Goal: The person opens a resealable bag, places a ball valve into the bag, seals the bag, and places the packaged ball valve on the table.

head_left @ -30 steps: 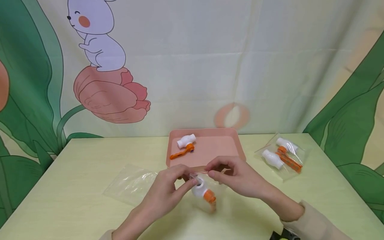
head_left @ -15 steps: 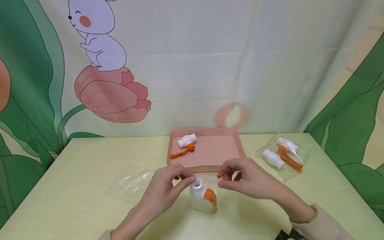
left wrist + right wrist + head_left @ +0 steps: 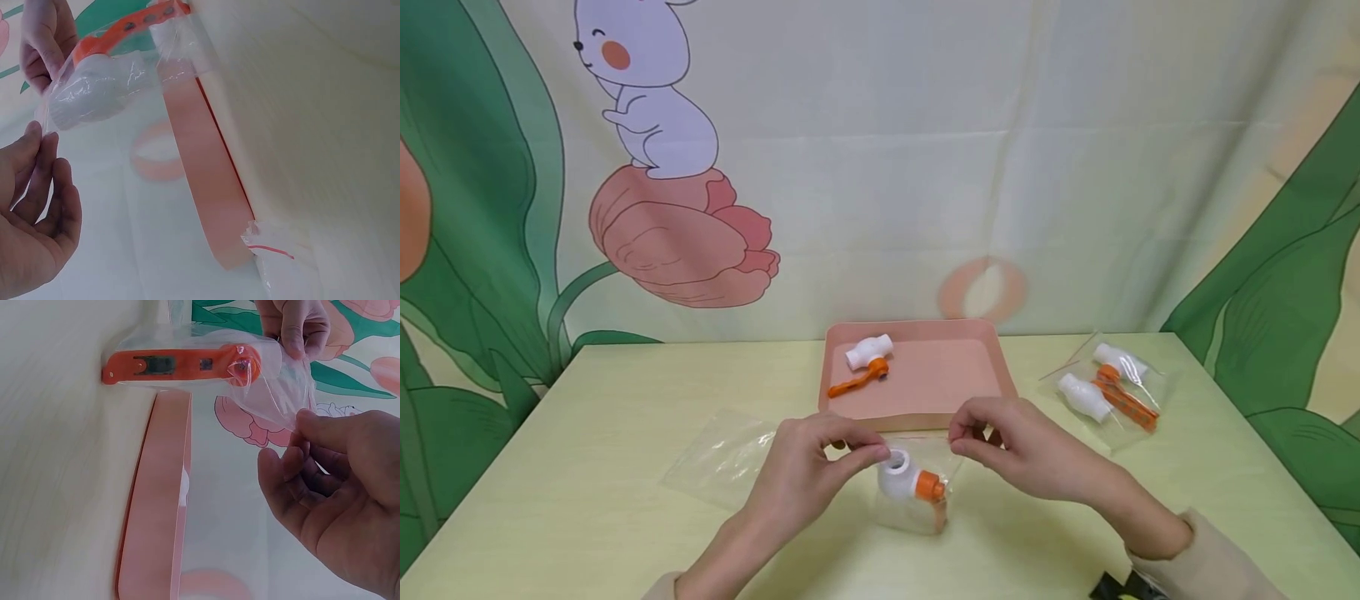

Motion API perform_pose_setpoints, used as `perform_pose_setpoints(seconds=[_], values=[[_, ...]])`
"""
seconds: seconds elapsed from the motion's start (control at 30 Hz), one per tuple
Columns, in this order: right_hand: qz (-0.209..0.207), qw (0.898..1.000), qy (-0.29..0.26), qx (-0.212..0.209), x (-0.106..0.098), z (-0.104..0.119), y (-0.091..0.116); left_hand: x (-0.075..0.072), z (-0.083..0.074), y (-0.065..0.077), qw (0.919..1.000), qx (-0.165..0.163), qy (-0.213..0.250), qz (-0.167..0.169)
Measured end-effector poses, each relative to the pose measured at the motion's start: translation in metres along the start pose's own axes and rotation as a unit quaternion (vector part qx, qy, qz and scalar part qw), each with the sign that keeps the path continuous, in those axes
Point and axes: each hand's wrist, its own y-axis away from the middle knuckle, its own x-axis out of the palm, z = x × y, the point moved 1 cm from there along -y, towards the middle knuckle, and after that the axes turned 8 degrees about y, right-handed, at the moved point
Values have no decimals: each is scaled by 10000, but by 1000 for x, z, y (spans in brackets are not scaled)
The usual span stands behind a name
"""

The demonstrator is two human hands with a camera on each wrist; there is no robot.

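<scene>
Between both hands hangs a clear zip bag (image 3: 898, 518) holding a white ball valve (image 3: 897, 482) with an orange lever. My left hand (image 3: 808, 471) pinches the bag's upper left corner between thumb and index finger. At the upper right corner, my right hand (image 3: 1030, 446) pinches the plastic with thumb and fingertips. The bag's mouth stretches between them, a thin red line along it. Through the plastic in the right wrist view, the long orange lever (image 3: 187, 365) lies lengthwise, its end toward the table.
Behind the hands is a pink tray (image 3: 951, 379) with another orange-levered white valve (image 3: 868, 354) at its left. A flat clear bag (image 3: 718, 458) lies left on the table. To the right is a clear bag with white valves (image 3: 1084, 397) and orange levers.
My right hand has slid right along the bag's top edge, away from the left hand, and the bag is now spread between them. My left hand has hardly moved.
</scene>
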Motion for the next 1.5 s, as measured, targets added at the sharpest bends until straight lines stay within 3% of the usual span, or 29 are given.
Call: perform_pose_setpoints(seconds=[0.13,0.73,1.1,1.27,1.5], values=[[-94,9999,58,-100,1,-1,0,-1,0,0,9999,11,-118,16],[-475,9978,302,-352,5,-8,3,0,2,1,9947,644,-798,84],[-731,9964,187,-389,9,-8,3,2,3,3,9948,570,-841,95],[-734,9964,67,-409,11,-7,2,3,2,5,9926,673,-1005,142],[-977,9924,-3,-745,16,-5,-2,7,1,6,9915,877,-943,170]])
